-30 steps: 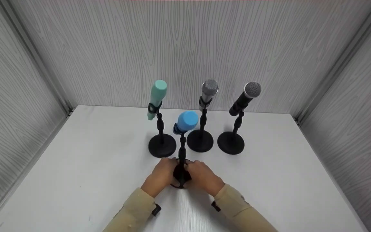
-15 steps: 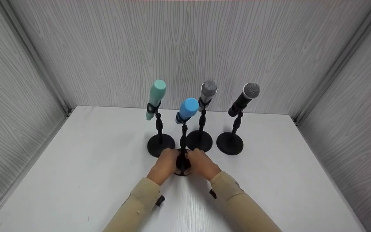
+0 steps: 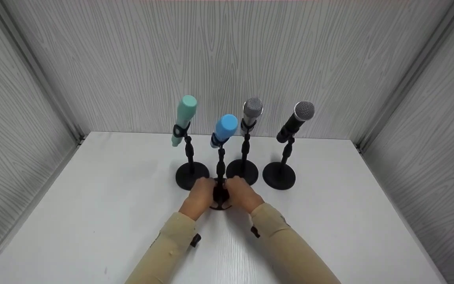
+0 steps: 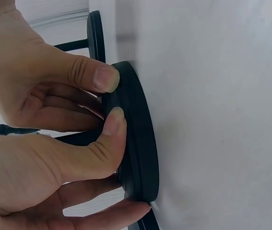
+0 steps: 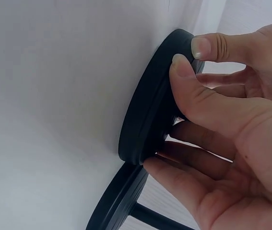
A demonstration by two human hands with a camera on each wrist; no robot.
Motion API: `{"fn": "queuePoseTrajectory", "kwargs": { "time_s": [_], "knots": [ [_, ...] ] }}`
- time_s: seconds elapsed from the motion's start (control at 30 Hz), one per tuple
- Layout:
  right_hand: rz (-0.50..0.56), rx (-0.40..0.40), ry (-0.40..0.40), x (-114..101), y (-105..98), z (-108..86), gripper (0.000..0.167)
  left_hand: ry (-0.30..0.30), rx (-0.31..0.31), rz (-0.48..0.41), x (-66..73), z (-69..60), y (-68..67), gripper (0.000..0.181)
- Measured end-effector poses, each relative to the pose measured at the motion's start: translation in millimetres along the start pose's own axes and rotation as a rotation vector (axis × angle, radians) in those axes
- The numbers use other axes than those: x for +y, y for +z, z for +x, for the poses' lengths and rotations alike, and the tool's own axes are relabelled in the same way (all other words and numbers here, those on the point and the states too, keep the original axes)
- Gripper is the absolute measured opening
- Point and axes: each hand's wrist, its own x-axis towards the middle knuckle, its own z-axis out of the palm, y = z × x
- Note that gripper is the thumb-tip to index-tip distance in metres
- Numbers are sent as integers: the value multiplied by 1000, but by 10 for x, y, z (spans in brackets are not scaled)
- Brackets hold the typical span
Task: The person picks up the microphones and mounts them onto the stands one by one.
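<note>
In the head view a blue microphone (image 3: 226, 127) leans in the clip of a black desk microphone stand (image 3: 220, 165). My left hand (image 3: 199, 197) and right hand (image 3: 244, 193) grip its round base from opposite sides. In the left wrist view the thumbs of my left hand (image 4: 83, 158) and right hand (image 4: 44, 62) press on top of the base (image 4: 140, 134), with fingers curled at its rim. The right wrist view shows the base (image 5: 147, 105) near the white tabletop; whether it touches, I cannot tell. Part of the base is hidden by the hands.
Behind stand three more microphones on round-based stands: a mint green one (image 3: 186, 108) at left, a silver one (image 3: 252, 108) at centre, a black one (image 3: 296, 120) at right. Grained panels (image 3: 132, 67) enclose the white table (image 3: 112, 189) at the back and sides.
Both hands have moved forward, away from me, carrying the stand with the blue microphone closer to the other stands. The grip looks the same. The head view has shifted slightly.
</note>
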Motion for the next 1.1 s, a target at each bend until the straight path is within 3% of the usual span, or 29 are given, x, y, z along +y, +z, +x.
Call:
{"fn": "queuePoseTrajectory", "kwargs": {
  "time_s": [0.67,0.7,0.87,1.1],
  "knots": [
    [70,29,-18,37,40,190,30,-32,-16,-40,-110,159,-53,42],
    [73,29,-17,38,41,192,31,-15,-1,-28,-161,189,1,43],
    [80,32,-12,41,50,184,35,-18,-10,-22,-161,193,13,42],
    [154,25,15,34,40,181,39,-55,-68,-19,-127,178,-27,41]
  ]
}}
